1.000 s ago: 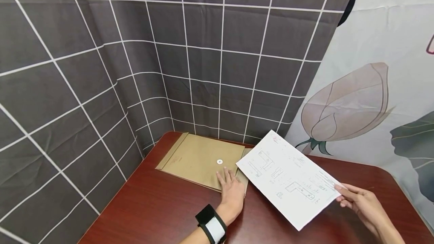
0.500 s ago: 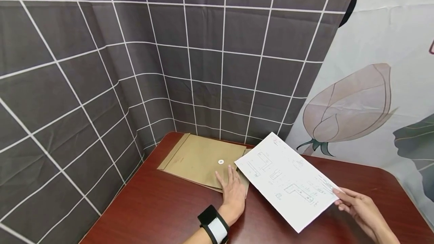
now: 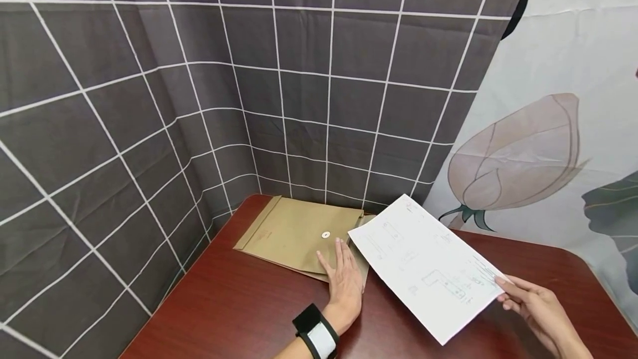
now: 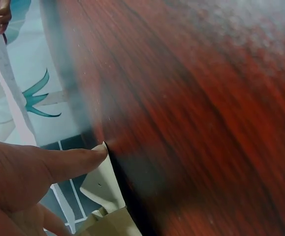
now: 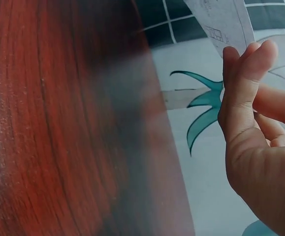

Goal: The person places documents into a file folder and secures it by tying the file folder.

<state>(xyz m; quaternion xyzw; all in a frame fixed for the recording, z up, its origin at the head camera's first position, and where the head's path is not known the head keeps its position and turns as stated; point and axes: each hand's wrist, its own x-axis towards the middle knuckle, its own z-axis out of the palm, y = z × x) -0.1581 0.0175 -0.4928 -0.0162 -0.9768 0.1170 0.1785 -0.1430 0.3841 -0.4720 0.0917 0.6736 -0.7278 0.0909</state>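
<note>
A brown paper document envelope [image 3: 289,231] with a white round button lies on the table, its flap folded out to the right. My left hand [image 3: 344,290] rests on the envelope's flap end, fingers stretched and spread. In the left wrist view, the left thumb [image 4: 78,162] lies at the edge of the pale flap [image 4: 105,184]. With thumb and fingers, my right hand [image 3: 535,309] pinches the right corner of a white paper sheet [image 3: 418,298] printed with line drawings. The sheet slants above the table, its far left edge overlapping the envelope's flap in the head view.
The reddish-brown wooden table [image 3: 214,314] has rounded back corners. A dark grey cloth with white grid lines [image 3: 299,93] hangs behind and to the left. On the right hangs a white cloth with a flower print [image 3: 518,154]. A strap [image 3: 319,334] circles the left wrist.
The sheet in my right hand tilts slightly differently, and its drawings look fainter. My left hand stays on the envelope, its fingers shifted a little up across it.
</note>
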